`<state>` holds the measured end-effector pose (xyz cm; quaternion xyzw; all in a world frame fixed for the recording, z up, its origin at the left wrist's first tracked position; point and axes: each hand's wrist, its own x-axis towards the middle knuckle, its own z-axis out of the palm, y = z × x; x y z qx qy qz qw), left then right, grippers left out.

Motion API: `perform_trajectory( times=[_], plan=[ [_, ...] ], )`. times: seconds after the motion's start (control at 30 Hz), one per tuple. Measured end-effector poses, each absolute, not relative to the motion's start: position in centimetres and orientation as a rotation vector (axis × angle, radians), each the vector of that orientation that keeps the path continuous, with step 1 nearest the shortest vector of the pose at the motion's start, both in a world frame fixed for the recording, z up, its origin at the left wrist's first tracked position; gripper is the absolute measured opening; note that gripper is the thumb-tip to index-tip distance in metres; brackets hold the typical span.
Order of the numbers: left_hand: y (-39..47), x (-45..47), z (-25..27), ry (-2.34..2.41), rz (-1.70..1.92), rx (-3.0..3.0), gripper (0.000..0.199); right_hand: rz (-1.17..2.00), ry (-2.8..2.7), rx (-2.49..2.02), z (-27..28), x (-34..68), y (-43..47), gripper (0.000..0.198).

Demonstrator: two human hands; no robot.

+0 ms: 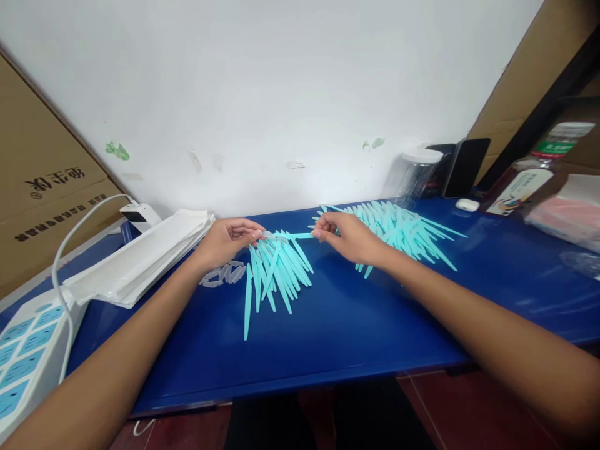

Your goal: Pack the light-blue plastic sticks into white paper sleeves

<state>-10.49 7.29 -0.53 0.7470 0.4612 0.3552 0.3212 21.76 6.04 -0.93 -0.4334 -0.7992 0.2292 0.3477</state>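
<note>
My right hand (344, 236) is closed, pinching one end of a slim turquoise eyebrow razor (301, 235) held level above the table. At its other end my left hand (232, 239) pinches a clear plastic cap (269, 235); whether the cap is seated on the razor I cannot tell. Below and between my hands lies a fanned pile of turquoise razors (281, 269). Beside it, under my left hand, several loose clear caps (229, 273) are scattered. A larger heap of razors (398, 231) spreads behind and right of my right hand, which partly hides it.
On the blue table (328, 331) a stack of white sheets or bags (140, 259) lies left. A power strip (30, 356) with a white cable stands nearer. At right are a clear jar (415, 178), a dark phone (466, 167), a bottle (529, 169) and a tissue pack (569, 212).
</note>
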Motion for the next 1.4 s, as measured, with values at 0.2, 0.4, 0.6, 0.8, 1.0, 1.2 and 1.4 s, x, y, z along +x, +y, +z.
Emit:
perform_trajectory(
  times=[0.2,0.4,0.6,0.8,1.0,1.2,1.4],
  plan=[
    [6.1,-8.8,-0.6,1.202,0.989,1.936,0.040,0.619,-2.070,-1.094,-1.0,20.9,5.1,0.014],
    [5.7,-8.7,0.3,1.357,1.077,2.112,0.048,0.530,-1.997,-1.132,-0.4,21.1,5.4,0.014],
    [8.8,-15.5,0.9,1.737,0.696,2.538,0.036,-0.024,-1.961,-1.704,-0.9,25.4,8.5,0.021],
    [9.4,-16.1,0.4,1.629,0.620,2.561,0.036,0.032,-2.099,-1.380,-1.4,22.9,6.8,0.020],
    [10.1,-14.9,-1.4,1.704,0.563,2.621,0.035,0.330,-2.274,-1.281,-3.0,19.1,4.9,0.028],
    [10.4,-14.6,-2.2,1.688,0.630,2.692,0.038,0.516,-2.237,-1.420,-2.3,20.2,5.3,0.009],
    [10.4,-13.6,-3.2,1.664,0.674,2.685,0.041,0.527,-2.198,-1.505,-1.9,20.2,4.8,0.010]
  ],
)
